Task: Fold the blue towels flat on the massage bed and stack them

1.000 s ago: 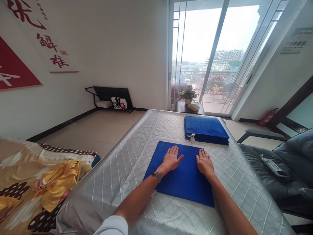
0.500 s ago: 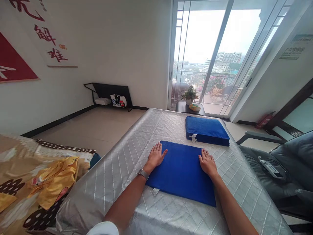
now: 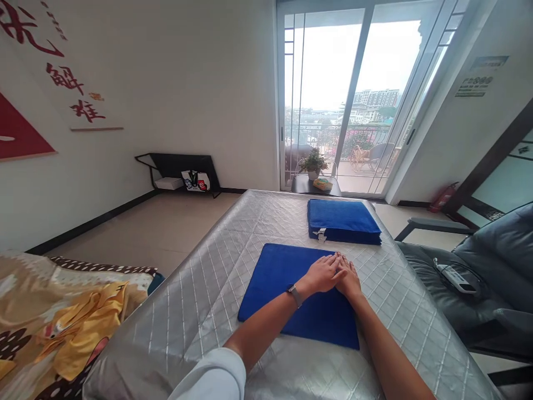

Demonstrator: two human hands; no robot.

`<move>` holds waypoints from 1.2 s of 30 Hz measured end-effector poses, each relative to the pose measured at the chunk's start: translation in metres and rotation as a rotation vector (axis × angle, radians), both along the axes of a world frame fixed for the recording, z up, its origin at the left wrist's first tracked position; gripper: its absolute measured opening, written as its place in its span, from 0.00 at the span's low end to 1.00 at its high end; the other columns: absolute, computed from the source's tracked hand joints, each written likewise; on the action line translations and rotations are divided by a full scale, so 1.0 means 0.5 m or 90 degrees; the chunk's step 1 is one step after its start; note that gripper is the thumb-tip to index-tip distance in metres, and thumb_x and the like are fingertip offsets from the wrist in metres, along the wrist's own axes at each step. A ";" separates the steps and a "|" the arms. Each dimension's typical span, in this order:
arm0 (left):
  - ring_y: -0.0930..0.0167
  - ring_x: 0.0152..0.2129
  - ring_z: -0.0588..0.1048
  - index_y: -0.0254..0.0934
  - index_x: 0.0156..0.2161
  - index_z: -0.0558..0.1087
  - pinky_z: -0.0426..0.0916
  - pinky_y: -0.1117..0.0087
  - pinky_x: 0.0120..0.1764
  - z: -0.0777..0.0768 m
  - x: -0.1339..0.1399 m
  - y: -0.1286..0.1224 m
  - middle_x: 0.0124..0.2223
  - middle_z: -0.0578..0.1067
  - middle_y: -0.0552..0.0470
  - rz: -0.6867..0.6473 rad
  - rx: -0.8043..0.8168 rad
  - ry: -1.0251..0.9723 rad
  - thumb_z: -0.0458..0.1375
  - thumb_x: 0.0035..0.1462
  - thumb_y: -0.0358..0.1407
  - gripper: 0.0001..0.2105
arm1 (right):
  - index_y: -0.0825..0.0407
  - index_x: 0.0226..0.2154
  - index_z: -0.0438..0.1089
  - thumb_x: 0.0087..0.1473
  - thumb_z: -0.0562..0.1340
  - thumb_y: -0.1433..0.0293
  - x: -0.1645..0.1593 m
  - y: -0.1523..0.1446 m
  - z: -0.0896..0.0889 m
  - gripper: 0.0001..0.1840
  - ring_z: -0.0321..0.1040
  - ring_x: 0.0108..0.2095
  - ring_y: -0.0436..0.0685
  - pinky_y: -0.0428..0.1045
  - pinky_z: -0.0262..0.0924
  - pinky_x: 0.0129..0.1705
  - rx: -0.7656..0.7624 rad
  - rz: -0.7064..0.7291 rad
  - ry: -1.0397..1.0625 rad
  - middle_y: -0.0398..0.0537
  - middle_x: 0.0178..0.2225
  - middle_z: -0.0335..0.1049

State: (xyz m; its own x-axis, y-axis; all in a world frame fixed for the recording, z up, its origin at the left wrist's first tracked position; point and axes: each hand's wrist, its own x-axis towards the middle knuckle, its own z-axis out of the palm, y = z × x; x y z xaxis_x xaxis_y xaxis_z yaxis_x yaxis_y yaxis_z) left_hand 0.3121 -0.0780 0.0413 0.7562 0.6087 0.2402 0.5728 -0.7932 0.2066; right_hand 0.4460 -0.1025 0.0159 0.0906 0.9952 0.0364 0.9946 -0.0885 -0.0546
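Observation:
A flat blue rectangle of fabric [image 3: 283, 278], perhaps a cover, lies on the silver quilted table cover [image 3: 225, 261]. My left hand [image 3: 322, 273], with a watch on its wrist, reaches across it to the far right corner. There it meets my right hand [image 3: 348, 278], fingers beside or partly over one another. My right hand rests along the fabric's right edge. Both hands are stretched out with nothing in their grasp. Behind them sits a neat stack of similar blue pieces [image 3: 343, 218], with white tags [image 3: 321, 235] at its near left corner.
On the right stands a dark armchair [image 3: 433, 261] holding a white power strip [image 3: 457, 278]. A patterned blanket [image 3: 25, 289] and yellow clothing [image 3: 89, 322] lie on the left. Beyond the table are a potted plant [image 3: 313, 162] and a sliding glass door [image 3: 320, 83].
My left hand has moved from the fabric's far left corner across to the right, beside my right hand. My right hand stays at the right edge. The view has shifted slightly.

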 end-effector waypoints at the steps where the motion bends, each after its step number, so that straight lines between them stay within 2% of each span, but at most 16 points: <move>1: 0.66 0.68 0.56 0.32 0.69 0.56 0.54 0.61 0.66 -0.002 0.030 0.005 0.70 0.60 0.40 0.009 0.000 0.001 0.35 0.73 0.50 0.30 | 0.56 0.70 0.51 0.65 0.48 0.67 0.002 -0.002 -0.001 0.33 0.38 0.72 0.60 0.57 0.33 0.71 -0.002 0.010 -0.002 0.54 0.72 0.45; 4: 0.65 0.68 0.55 0.32 0.70 0.56 0.54 0.58 0.66 -0.017 0.078 0.018 0.70 0.59 0.40 0.056 -0.031 -0.007 0.33 0.73 0.47 0.30 | 0.55 0.71 0.51 0.63 0.52 0.66 0.006 -0.005 -0.002 0.35 0.38 0.72 0.61 0.57 0.31 0.71 -0.012 0.028 -0.009 0.55 0.72 0.46; 6: 0.64 0.68 0.55 0.33 0.70 0.55 0.54 0.57 0.66 -0.030 0.074 0.025 0.70 0.59 0.41 0.084 -0.058 -0.017 0.31 0.73 0.48 0.31 | 0.54 0.71 0.48 0.63 0.50 0.67 0.003 -0.004 -0.002 0.36 0.38 0.72 0.61 0.58 0.33 0.71 -0.010 0.020 -0.010 0.53 0.72 0.45; 8: 0.65 0.69 0.54 0.33 0.70 0.55 0.52 0.58 0.67 -0.042 0.048 0.031 0.71 0.58 0.42 0.104 -0.069 -0.014 0.29 0.72 0.49 0.33 | 0.54 0.72 0.45 0.65 0.46 0.68 -0.002 -0.001 -0.001 0.35 0.38 0.72 0.60 0.59 0.35 0.71 0.000 0.004 -0.002 0.52 0.72 0.44; 12: 0.65 0.69 0.51 0.33 0.70 0.54 0.46 0.57 0.69 -0.052 -0.035 0.045 0.71 0.56 0.43 0.151 -0.063 0.019 0.28 0.70 0.54 0.35 | 0.58 0.72 0.46 0.67 0.41 0.64 -0.013 0.004 0.006 0.34 0.39 0.72 0.59 0.58 0.33 0.71 0.010 -0.032 0.032 0.52 0.73 0.41; 18: 0.65 0.70 0.50 0.36 0.71 0.53 0.46 0.55 0.69 -0.049 -0.194 0.088 0.72 0.55 0.45 0.265 -0.066 0.060 0.31 0.70 0.54 0.34 | 0.60 0.72 0.45 0.68 0.39 0.61 -0.013 0.006 0.008 0.35 0.37 0.72 0.57 0.56 0.30 0.71 -0.006 -0.052 0.061 0.50 0.73 0.40; 22: 0.63 0.70 0.50 0.32 0.71 0.54 0.45 0.56 0.69 -0.049 -0.311 0.112 0.72 0.54 0.43 0.368 -0.063 0.075 0.31 0.70 0.54 0.35 | 0.60 0.71 0.45 0.68 0.39 0.61 -0.009 0.008 0.003 0.35 0.37 0.72 0.57 0.56 0.30 0.71 -0.001 -0.046 0.048 0.50 0.73 0.40; 25: 0.62 0.70 0.50 0.28 0.71 0.53 0.45 0.58 0.69 -0.051 -0.368 0.116 0.72 0.53 0.41 0.411 -0.063 0.072 0.29 0.70 0.55 0.38 | 0.60 0.71 0.45 0.68 0.39 0.61 -0.006 0.011 -0.003 0.35 0.38 0.72 0.57 0.57 0.31 0.71 0.001 -0.045 0.036 0.50 0.73 0.40; 29: 0.61 0.70 0.50 0.25 0.71 0.51 0.45 0.59 0.69 -0.059 -0.385 0.115 0.72 0.52 0.39 0.418 -0.068 0.057 0.28 0.68 0.57 0.41 | 0.60 0.71 0.45 0.68 0.38 0.61 -0.001 0.013 -0.011 0.35 0.38 0.72 0.57 0.56 0.31 0.71 0.009 -0.044 0.024 0.50 0.73 0.41; 36: 0.60 0.70 0.50 0.28 0.71 0.51 0.46 0.57 0.69 -0.063 -0.376 0.114 0.72 0.55 0.41 0.411 -0.063 0.018 0.29 0.67 0.59 0.41 | 0.59 0.71 0.46 0.68 0.38 0.60 0.008 0.014 -0.020 0.36 0.37 0.72 0.57 0.57 0.33 0.71 0.014 -0.034 0.002 0.51 0.73 0.41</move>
